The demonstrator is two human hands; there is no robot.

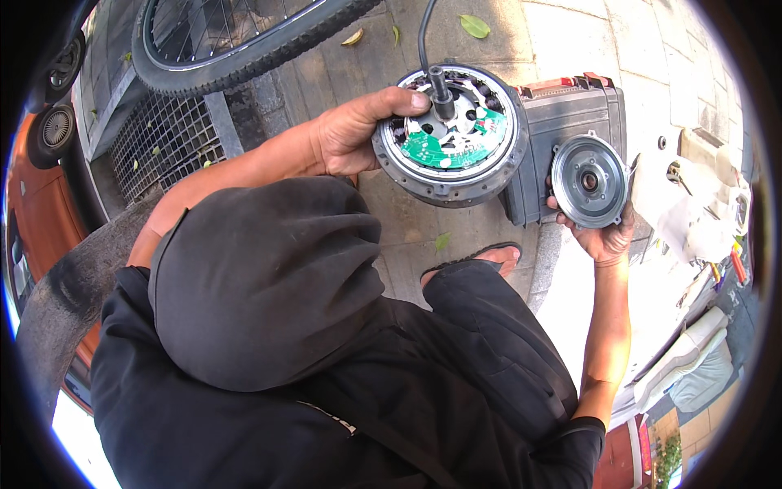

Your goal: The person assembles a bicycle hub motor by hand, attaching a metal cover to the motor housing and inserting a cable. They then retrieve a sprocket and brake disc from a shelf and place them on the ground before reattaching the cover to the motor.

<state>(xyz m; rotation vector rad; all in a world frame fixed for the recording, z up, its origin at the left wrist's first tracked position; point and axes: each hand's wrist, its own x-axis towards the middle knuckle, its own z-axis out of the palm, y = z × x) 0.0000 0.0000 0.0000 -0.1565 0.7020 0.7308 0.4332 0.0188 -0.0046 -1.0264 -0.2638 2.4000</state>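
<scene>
My left hand (356,130) grips a round hub motor (456,191) at its left side, with the thumb over the rim near the axle. The motor's open face is turned up and shows a green circuit board (476,145), dark windings and a central axle (440,91). A black cable runs from the axle up to the top edge. Apart from the motor, at the right, my right hand (607,240) holds a round grey motor cover (588,181) from below, fingers partly hidden behind it. The cover's hollow side and central bearing face up.
Behind the motor and cover lies a dark toolbox (562,110) with red latches. A bicycle wheel (232,77) lies above a metal grate (155,134) on the left. White cloths or bags (692,204) are at the right. An orange car (50,196) stands far left. Black cloth covers much of the foreground.
</scene>
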